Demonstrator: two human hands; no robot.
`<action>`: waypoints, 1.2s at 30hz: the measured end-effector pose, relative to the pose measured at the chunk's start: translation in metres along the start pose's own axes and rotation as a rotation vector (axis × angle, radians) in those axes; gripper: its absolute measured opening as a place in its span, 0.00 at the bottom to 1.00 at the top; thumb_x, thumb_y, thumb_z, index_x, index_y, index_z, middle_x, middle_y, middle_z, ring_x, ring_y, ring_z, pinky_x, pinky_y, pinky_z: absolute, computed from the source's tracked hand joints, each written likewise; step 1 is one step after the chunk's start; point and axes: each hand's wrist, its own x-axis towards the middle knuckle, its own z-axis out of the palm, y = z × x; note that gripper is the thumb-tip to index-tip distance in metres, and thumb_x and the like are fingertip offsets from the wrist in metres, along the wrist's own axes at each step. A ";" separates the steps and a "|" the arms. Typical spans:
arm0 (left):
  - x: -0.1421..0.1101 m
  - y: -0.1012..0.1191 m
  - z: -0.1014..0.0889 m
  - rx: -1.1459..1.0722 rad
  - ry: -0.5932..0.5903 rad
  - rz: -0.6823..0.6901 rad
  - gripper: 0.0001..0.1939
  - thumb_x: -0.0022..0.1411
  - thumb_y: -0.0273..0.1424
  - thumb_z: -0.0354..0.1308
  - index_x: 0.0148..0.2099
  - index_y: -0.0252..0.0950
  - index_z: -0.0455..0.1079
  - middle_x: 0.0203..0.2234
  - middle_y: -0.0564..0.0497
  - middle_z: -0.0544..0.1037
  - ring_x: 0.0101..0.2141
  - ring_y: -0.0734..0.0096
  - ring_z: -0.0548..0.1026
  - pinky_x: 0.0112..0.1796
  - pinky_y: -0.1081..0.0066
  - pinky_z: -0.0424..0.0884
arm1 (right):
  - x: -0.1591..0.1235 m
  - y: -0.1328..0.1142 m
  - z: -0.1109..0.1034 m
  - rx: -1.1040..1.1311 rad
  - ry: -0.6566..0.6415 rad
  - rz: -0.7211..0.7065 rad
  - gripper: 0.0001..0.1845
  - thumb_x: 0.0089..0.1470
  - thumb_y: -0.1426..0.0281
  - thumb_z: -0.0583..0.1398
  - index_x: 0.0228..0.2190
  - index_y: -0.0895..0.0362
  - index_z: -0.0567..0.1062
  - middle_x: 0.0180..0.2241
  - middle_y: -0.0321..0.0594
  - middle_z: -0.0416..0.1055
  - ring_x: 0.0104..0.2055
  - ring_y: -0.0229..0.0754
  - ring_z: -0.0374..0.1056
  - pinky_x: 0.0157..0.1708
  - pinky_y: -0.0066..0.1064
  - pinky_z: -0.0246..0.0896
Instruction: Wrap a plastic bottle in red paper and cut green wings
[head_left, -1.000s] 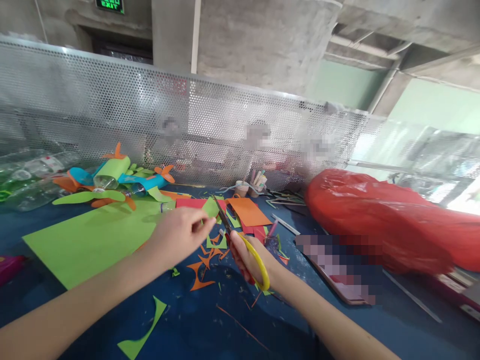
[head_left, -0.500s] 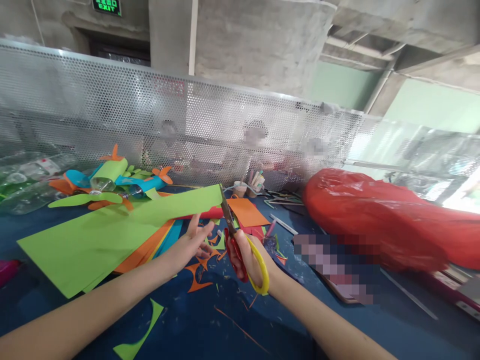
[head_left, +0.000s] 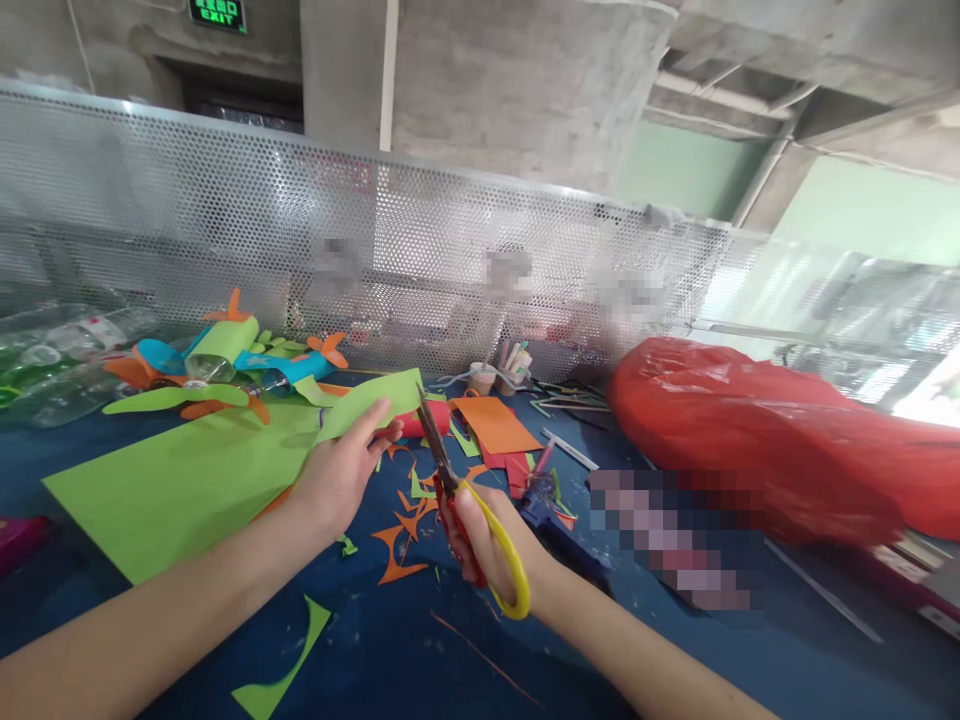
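Note:
My left hand is closed on a light green paper piece, its fingers along the paper's lower edge. The paper slants up to the right, above the table. My right hand grips scissors with one yellow and one red handle loop. Their blades point up and left, the tips by the paper's right end; I cannot tell if they touch it. Behind my left hand a red roll partly shows. Orange paper scraps lie between my hands, and a curved green offcut lies nearer me.
A large green sheet covers the left of the blue table. Behind it stand paper-wrapped bottles with propellers and clear bottles. An orange sheet, pen cup, dark blue object and red plastic bag lie rightward.
Half a second ago a longer green strip reached the scissors above my open left hand. Now that hand holds the green piece, further left. The scissors have shifted slightly left and down.

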 end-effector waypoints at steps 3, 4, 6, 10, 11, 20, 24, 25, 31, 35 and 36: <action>-0.002 0.002 0.001 0.000 -0.001 0.021 0.12 0.45 0.28 0.70 0.33 0.30 0.74 0.31 0.49 0.77 0.33 0.71 0.74 0.43 0.68 0.72 | 0.000 0.003 0.001 0.001 -0.013 -0.005 0.34 0.50 0.35 0.42 0.24 0.54 0.59 0.14 0.28 0.54 0.11 0.32 0.55 0.10 0.24 0.55; -0.003 0.002 0.001 0.004 -0.006 0.020 0.13 0.45 0.28 0.71 0.34 0.30 0.74 0.32 0.49 0.77 0.33 0.70 0.75 0.41 0.68 0.72 | 0.001 0.004 0.001 0.002 -0.015 -0.013 0.34 0.51 0.36 0.41 0.25 0.54 0.59 0.14 0.28 0.54 0.11 0.32 0.55 0.11 0.24 0.56; -0.005 0.002 0.002 0.011 -0.012 0.011 0.13 0.45 0.28 0.71 0.34 0.30 0.74 0.32 0.49 0.77 0.33 0.70 0.75 0.39 0.68 0.73 | 0.001 0.006 0.002 0.004 -0.012 -0.024 0.33 0.53 0.37 0.41 0.25 0.54 0.60 0.14 0.27 0.54 0.11 0.32 0.55 0.14 0.25 0.58; -0.012 0.000 0.004 0.020 -0.012 -0.035 0.10 0.47 0.29 0.70 0.33 0.32 0.74 0.29 0.51 0.77 0.31 0.71 0.76 0.37 0.70 0.73 | 0.000 0.005 0.002 -0.007 -0.003 -0.014 0.31 0.55 0.39 0.41 0.26 0.54 0.61 0.14 0.28 0.55 0.12 0.33 0.56 0.16 0.26 0.58; -0.013 0.000 0.005 0.023 -0.016 -0.053 0.10 0.48 0.29 0.70 0.33 0.32 0.74 0.29 0.51 0.78 0.31 0.71 0.76 0.38 0.70 0.73 | -0.001 0.004 0.002 -0.011 0.000 -0.013 0.31 0.55 0.40 0.41 0.26 0.54 0.62 0.15 0.29 0.55 0.13 0.34 0.56 0.17 0.26 0.58; -0.021 0.001 0.008 0.040 -0.039 -0.107 0.09 0.50 0.30 0.68 0.34 0.31 0.74 0.29 0.49 0.79 0.31 0.73 0.76 0.39 0.72 0.73 | -0.004 -0.001 0.002 -0.059 0.018 -0.109 0.32 0.55 0.39 0.40 0.25 0.53 0.60 0.15 0.30 0.56 0.15 0.35 0.56 0.22 0.29 0.60; -0.021 0.002 0.008 0.039 -0.044 -0.084 0.09 0.50 0.30 0.69 0.34 0.32 0.75 0.29 0.50 0.79 0.31 0.72 0.77 0.38 0.72 0.74 | -0.004 -0.001 0.003 -0.063 0.046 -0.111 0.32 0.55 0.39 0.39 0.24 0.53 0.59 0.14 0.29 0.55 0.15 0.34 0.55 0.25 0.30 0.61; -0.021 0.002 0.008 0.041 -0.050 -0.074 0.09 0.50 0.30 0.69 0.34 0.33 0.75 0.29 0.50 0.79 0.31 0.72 0.77 0.38 0.71 0.74 | -0.004 0.000 0.003 -0.063 0.053 -0.106 0.32 0.55 0.39 0.39 0.24 0.53 0.59 0.14 0.29 0.54 0.15 0.34 0.54 0.25 0.30 0.61; -0.021 0.004 0.010 0.028 -0.039 -0.083 0.05 0.53 0.27 0.66 0.34 0.33 0.75 0.28 0.50 0.80 0.31 0.73 0.77 0.38 0.72 0.74 | -0.003 -0.002 0.004 -0.067 0.073 -0.093 0.31 0.55 0.39 0.40 0.23 0.53 0.59 0.14 0.29 0.53 0.15 0.35 0.55 0.25 0.30 0.62; -0.021 0.007 0.011 0.038 -0.027 -0.086 0.05 0.52 0.28 0.67 0.31 0.32 0.75 0.26 0.50 0.80 0.30 0.71 0.77 0.39 0.70 0.74 | -0.003 -0.004 0.002 -0.076 0.080 -0.077 0.31 0.55 0.39 0.41 0.22 0.52 0.58 0.14 0.29 0.52 0.15 0.35 0.56 0.21 0.29 0.59; -0.021 0.007 0.010 0.036 -0.030 -0.079 0.05 0.51 0.28 0.67 0.31 0.32 0.75 0.26 0.50 0.80 0.30 0.71 0.77 0.39 0.70 0.74 | -0.003 -0.004 0.002 -0.077 0.079 -0.075 0.31 0.54 0.39 0.41 0.22 0.52 0.57 0.14 0.29 0.52 0.15 0.35 0.56 0.20 0.28 0.58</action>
